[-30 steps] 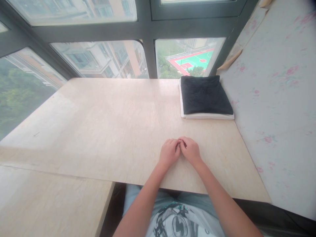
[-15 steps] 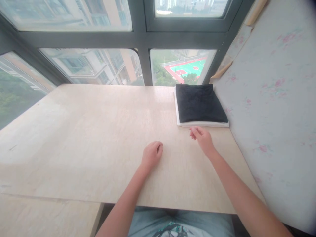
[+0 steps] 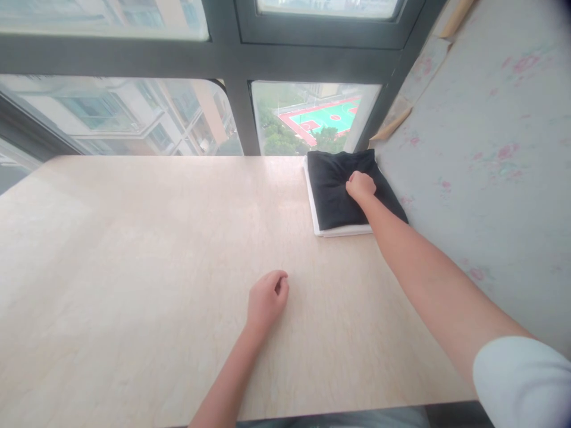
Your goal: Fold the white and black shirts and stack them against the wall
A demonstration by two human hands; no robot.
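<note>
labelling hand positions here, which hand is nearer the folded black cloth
Right. The right hand is on the folded black cloth, pinching its top; the left hand is apart from it, over the tabletop, to the cloth's left and closer to the camera.

The right hand (image 3: 361,186) grips the folded black cloth (image 3: 331,193) while the left hand (image 3: 267,299) rests loosely curled on the tabletop (image 3: 134,285).

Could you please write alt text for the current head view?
A person's right hand grips a black cloth lying on a white item at the far right of a pale table. The left hand, loosely curled, rests nearer the person. Beyond are a grey-framed window and a floral wall.
</note>
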